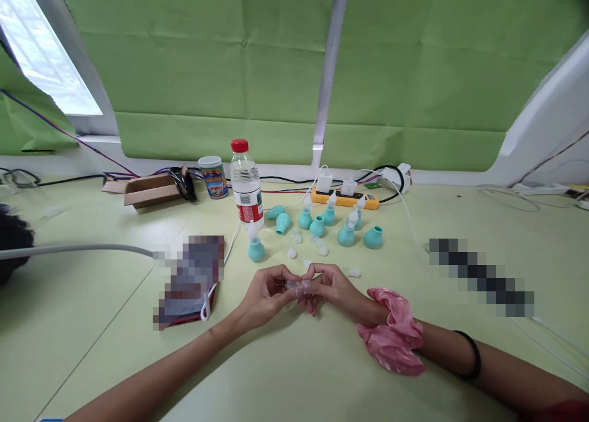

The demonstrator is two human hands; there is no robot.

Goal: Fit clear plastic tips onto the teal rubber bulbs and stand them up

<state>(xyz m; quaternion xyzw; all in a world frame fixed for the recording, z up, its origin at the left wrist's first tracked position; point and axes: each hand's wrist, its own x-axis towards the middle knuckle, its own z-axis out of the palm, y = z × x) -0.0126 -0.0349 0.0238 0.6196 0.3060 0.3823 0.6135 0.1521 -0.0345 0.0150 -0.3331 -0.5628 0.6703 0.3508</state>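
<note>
Between my two hands is a small clear plastic nozzle piece, pinched at its left end by my left hand and at its right end by my right hand. Whether it is one part or two joined parts I cannot tell. Just beyond my hands lie loose clear parts, among them a small round cap. Several teal rubber bulbs stand behind; one upright bulb near my left hand carries a clear tip, while another bulb at the right has an open neck.
A water bottle with a red cap stands behind the bulbs, beside a printed can and an open cardboard box. An orange power strip with cables lies along the wall. A blurred phone-like device is at left.
</note>
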